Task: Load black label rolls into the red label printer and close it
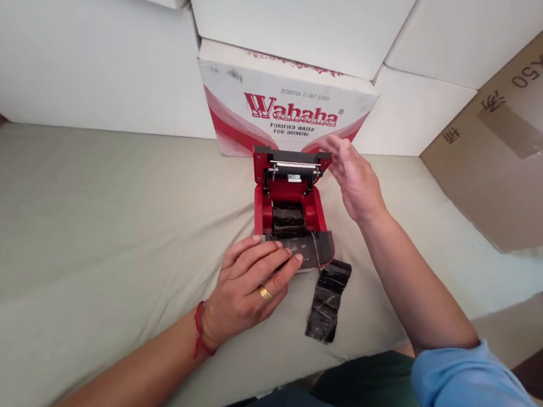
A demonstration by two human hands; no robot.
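A small red printer-like device (265,213) sits on the pale cloth surface with its lid (291,163) tipped up. A dark roll (287,218) lies in its open bay, and a dark strip runs out over the front edge. My left hand (244,290), wearing a gold ring and a red wrist cord, lies with fingers flat on the device's front and the strip. My right hand (353,175) hovers beside the raised lid's right corner, fingers loosely spread and holding nothing. A loose black strip (327,300) lies just right of my left hand.
A red and white Wahaha water carton (285,108) stands right behind the device. White boxes (70,54) wall off the back. A brown cardboard box (529,132) leans at the right. The cloth surface (72,216) drops off at the front right.
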